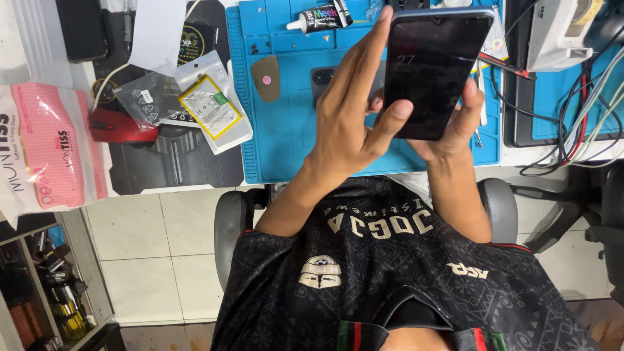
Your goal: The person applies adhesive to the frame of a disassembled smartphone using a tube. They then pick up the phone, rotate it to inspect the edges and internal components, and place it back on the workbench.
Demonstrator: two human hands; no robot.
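A black smartphone (432,71) with a dark screen is held upright above the blue work mat (286,136). My right hand (455,133) cradles it from below, fingers wrapped round its right edge. My left hand (354,110) lies against the phone's left side. Its fingers stretch up along that edge and its thumb tip presses the lower left of the screen. A second dark phone (322,78) lies flat on the mat, partly hidden behind my left hand.
On the mat are a black glue tube (322,18) and a brown oval pad (266,78). Left of it lie a bagged battery (211,107), a red mouse (120,127) and a pink tissue pack (52,146). Tangled cables (572,123) and a white device (552,32) sit at right.
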